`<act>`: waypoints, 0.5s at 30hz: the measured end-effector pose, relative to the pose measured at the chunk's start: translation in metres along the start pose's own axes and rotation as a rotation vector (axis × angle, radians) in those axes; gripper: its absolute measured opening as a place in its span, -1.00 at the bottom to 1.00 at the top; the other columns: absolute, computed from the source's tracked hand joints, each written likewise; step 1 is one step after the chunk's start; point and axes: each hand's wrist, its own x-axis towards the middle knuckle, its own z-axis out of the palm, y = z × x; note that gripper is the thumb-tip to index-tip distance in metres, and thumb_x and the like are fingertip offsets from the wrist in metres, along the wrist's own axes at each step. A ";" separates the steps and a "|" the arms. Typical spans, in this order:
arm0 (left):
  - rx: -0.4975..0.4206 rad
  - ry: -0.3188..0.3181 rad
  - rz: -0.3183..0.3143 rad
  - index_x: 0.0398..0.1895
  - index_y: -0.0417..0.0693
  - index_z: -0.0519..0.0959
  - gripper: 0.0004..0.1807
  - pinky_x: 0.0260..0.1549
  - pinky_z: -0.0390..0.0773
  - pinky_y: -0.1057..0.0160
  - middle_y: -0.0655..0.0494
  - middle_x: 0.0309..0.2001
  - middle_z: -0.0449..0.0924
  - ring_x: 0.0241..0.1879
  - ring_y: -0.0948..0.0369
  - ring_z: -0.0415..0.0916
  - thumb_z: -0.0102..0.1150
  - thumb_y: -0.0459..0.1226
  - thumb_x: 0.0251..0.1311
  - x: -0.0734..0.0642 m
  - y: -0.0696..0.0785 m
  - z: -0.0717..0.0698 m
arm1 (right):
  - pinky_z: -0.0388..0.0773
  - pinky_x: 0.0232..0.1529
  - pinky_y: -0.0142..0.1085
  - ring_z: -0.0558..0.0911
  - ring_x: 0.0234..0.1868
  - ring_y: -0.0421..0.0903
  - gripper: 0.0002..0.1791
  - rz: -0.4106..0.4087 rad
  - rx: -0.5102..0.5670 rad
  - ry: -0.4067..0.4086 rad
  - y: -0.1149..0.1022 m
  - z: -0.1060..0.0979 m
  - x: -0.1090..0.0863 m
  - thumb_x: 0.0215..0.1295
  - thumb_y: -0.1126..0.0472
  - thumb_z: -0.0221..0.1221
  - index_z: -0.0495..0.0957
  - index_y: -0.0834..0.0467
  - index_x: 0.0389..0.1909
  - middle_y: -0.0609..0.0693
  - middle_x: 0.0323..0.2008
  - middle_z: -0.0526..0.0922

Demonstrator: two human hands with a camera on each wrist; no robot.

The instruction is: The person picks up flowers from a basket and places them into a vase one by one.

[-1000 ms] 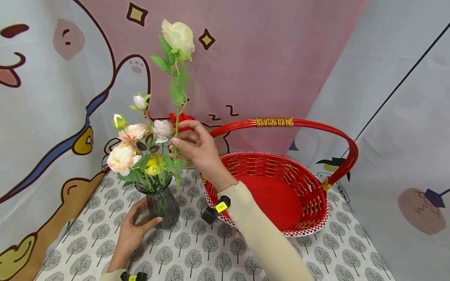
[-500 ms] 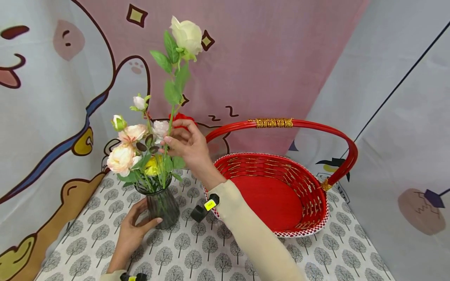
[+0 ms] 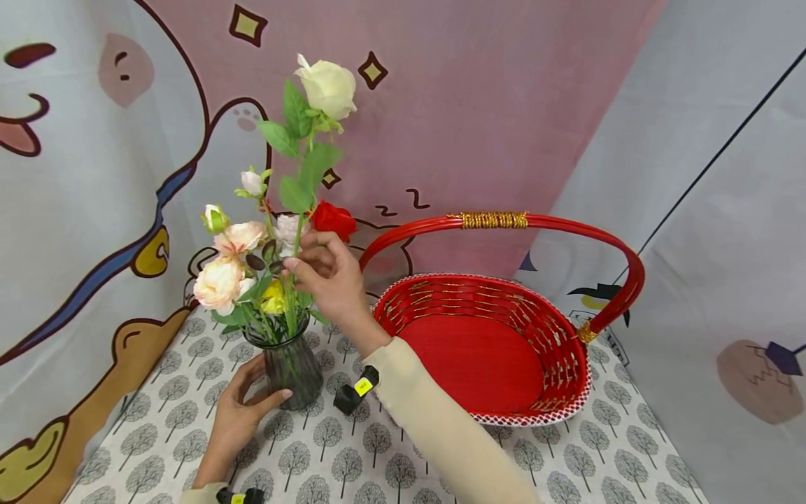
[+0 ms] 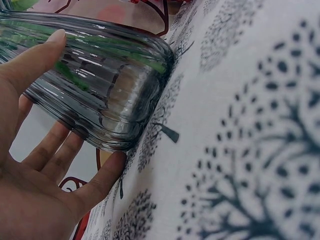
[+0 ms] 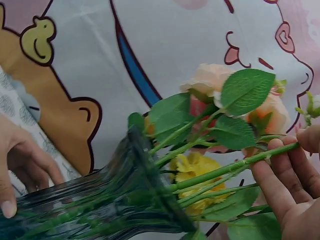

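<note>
A ribbed, smoky glass vase (image 3: pixel 293 372) stands upright on the cloth, holding several flowers: peach blooms (image 3: pixel 218 283), a yellow flower (image 3: pixel 273 297), a pale bloom and buds. My left hand (image 3: pixel 242 413) holds the vase low down, thumb in front and the other fingers behind it, as the left wrist view shows too. With my right hand (image 3: pixel 336 283) I pinch the green stem (image 5: pixel 215 175) of a tall white rose (image 3: pixel 329 89). The stem's lower part runs into the vase mouth; its end is hard to pick out through the glass. A red flower (image 3: pixel 334 220) shows behind my right hand.
To the right of the vase sits a red woven basket (image 3: pixel 472 364) with a tall arched handle (image 3: pixel 494 220); my right forearm passes in front of its left side. A tree-patterned cloth (image 3: pixel 352 465) covers the table. A cartoon-printed curtain (image 3: pixel 441 105) hangs behind.
My right hand has moved left and slightly down with the white rose; its stem, earlier outside the vase, now goes into the mouth. The left hand stays on the vase.
</note>
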 end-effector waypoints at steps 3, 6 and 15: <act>-0.001 0.002 0.002 0.57 0.37 0.22 -0.02 0.29 0.65 0.09 0.14 0.51 0.28 0.37 0.26 0.26 0.55 -0.04 0.10 0.000 0.000 0.000 | 0.85 -0.13 -0.08 0.75 -0.08 0.21 -0.69 0.000 -0.035 0.012 0.003 0.002 -0.005 0.41 0.29 0.29 0.51 0.06 0.11 0.20 -0.10 0.74; 0.000 0.003 0.004 0.57 0.37 0.22 -0.02 0.29 0.65 0.08 0.15 0.50 0.29 0.38 0.22 0.27 0.55 -0.04 0.10 0.001 0.000 0.000 | 0.85 -0.15 -0.10 0.75 -0.09 0.21 -0.67 -0.014 -0.071 0.013 0.007 0.003 -0.010 0.42 0.26 0.29 0.51 0.04 0.14 0.21 -0.09 0.74; 0.005 -0.003 0.005 0.57 0.36 0.21 -0.03 0.31 0.64 0.04 0.13 0.51 0.28 0.40 0.16 0.26 0.54 -0.03 0.12 0.000 0.001 0.000 | 0.83 -0.15 -0.31 0.76 -0.15 0.07 -0.71 -0.021 -0.144 0.046 0.023 0.005 -0.020 0.44 0.14 0.29 0.54 -0.04 0.12 0.11 -0.15 0.77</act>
